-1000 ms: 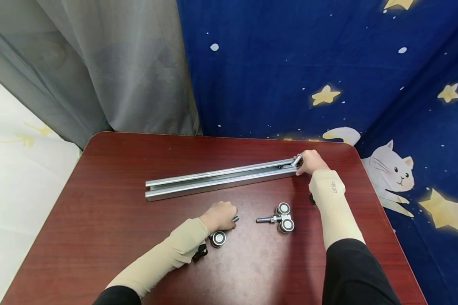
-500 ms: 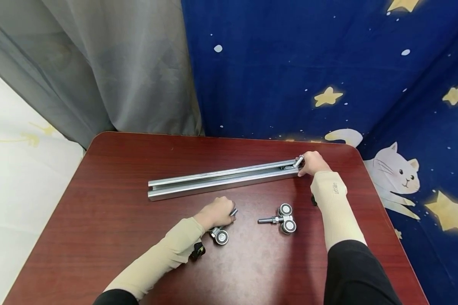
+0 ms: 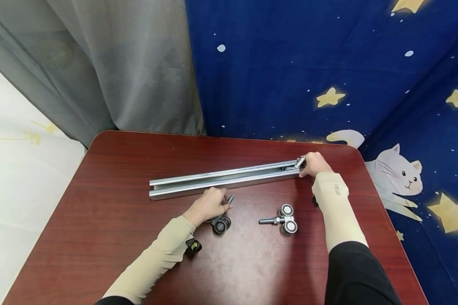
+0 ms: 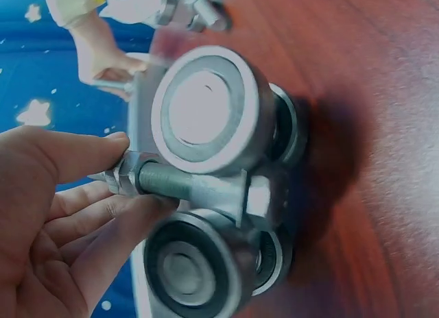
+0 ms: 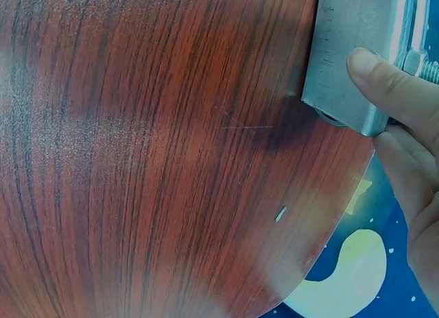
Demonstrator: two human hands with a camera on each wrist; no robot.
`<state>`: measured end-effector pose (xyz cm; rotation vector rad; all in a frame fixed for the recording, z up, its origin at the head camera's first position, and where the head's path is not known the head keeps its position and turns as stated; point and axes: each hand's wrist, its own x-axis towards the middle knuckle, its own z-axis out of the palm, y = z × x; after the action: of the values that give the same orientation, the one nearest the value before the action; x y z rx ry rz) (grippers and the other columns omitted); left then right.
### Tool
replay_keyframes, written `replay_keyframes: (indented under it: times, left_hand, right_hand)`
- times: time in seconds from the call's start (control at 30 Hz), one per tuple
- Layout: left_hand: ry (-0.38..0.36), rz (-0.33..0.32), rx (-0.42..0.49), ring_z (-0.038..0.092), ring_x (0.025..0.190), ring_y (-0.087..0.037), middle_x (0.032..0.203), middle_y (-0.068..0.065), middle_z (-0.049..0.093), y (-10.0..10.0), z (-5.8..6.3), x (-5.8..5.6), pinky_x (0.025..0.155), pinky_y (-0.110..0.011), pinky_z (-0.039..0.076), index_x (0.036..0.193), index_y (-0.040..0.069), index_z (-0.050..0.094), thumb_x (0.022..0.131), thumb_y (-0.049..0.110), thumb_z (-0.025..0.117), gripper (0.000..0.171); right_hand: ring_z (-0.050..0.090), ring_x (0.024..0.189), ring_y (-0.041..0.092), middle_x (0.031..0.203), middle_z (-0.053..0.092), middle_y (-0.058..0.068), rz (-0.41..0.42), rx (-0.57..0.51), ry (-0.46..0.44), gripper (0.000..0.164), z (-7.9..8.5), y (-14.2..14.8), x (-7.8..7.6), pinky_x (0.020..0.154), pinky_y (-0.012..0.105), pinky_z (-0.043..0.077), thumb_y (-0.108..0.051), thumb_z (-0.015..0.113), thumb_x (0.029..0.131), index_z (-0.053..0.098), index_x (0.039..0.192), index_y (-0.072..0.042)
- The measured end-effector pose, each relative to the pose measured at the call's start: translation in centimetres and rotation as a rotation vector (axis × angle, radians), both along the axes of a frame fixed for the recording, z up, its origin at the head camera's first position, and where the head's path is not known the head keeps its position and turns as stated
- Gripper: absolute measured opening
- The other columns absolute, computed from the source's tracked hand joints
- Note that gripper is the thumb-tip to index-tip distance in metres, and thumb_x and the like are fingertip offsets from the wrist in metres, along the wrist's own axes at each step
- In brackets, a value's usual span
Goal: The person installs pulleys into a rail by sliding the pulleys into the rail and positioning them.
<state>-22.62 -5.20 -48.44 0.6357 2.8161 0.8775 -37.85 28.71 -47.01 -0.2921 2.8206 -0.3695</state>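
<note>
Surface: reddish-brown wood-grain table (image 3: 99, 228), far corners rounded. Room: grey curtain (image 3: 149, 76) and blue star-print curtain (image 3: 267, 63) behind. Left hand (image 3: 208, 205) pinches a roller (image 3: 220, 226) near the metal rail (image 3: 229, 179); right hand (image 3: 314, 164) clamps the rail's right end. Second roller (image 3: 289, 226) lies on the table.

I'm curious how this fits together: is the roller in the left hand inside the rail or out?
Out: the left hand pinches the roller in front of the rail, its wheels exposed.

The far rail (image 3: 229, 180) is smooth, softly shining metal; left roller (image 4: 216, 193) and right roller (image 3: 286, 219), bright polished metal. The table (image 3: 252, 262) is glossy, wood-grained. Grey curtain (image 3: 137, 76) and blue curtain (image 3: 275, 63) look matt cloth.
</note>
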Motion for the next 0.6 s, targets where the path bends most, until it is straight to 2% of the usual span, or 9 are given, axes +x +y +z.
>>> replay_keyframes:
  times: [0.27,0.6]
  left_hand:
    - [-0.004,0.050,0.051,0.050,0.057,-0.006,0.066,0.003,0.058,-1.2,1.0,0.2,0.054,-0.022,0.042,0.078,0.008,0.058,0.075,0.015,0.073,0.017]
    - [0.033,0.094,0.165,0.062,0.070,-0.010,0.076,-0.002,0.066,-2.6,-0.4,1.1,0.060,-0.020,0.049,0.081,0.009,0.058,0.074,0.017,0.075,0.020]
  right_hand:
    - [0.057,0.087,0.031,0.095,0.065,0.019,0.008,0.007,-0.001,0.046,0.0,0.1,0.1,0.081,0.047,0.045,-0.012,0.082,0.061,0.066,0.102,0.001]
    - [0.058,0.086,0.031,0.093,0.065,0.018,0.010,0.004,0.004,0.045,0.0,-0.2,0.2,0.081,0.047,0.046,-0.012,0.081,0.063,0.065,0.102,0.002]
